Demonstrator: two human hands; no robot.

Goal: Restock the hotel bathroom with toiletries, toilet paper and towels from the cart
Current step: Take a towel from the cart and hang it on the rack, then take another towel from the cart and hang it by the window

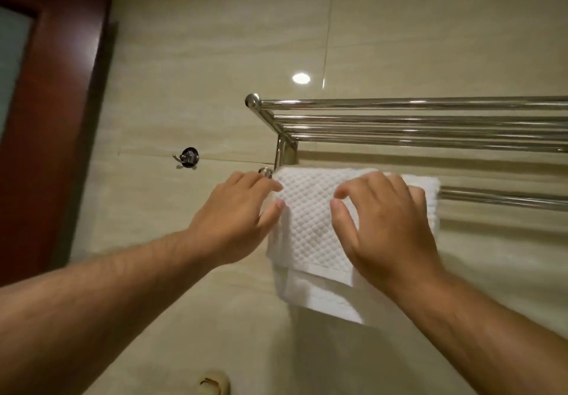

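A white waffle-textured towel [310, 225] hangs folded over the lower bar [504, 198] of a chrome wall rack. My left hand [236, 219] is at the towel's left edge, fingers spread and slightly bent, thumb touching the fabric. My right hand [387, 225] lies over the towel's right half, fingers loosely bent against the cloth, thumb and forefinger apart. Neither hand clearly grips the towel. The towel's lower layers hang below my right wrist.
The rack's upper shelf [430, 124] of several chrome bars runs to the right edge. A chrome wall hook [188, 157] sits left of the rack on the beige tiled wall. A dark wooden door frame [55, 118] fills the left side.
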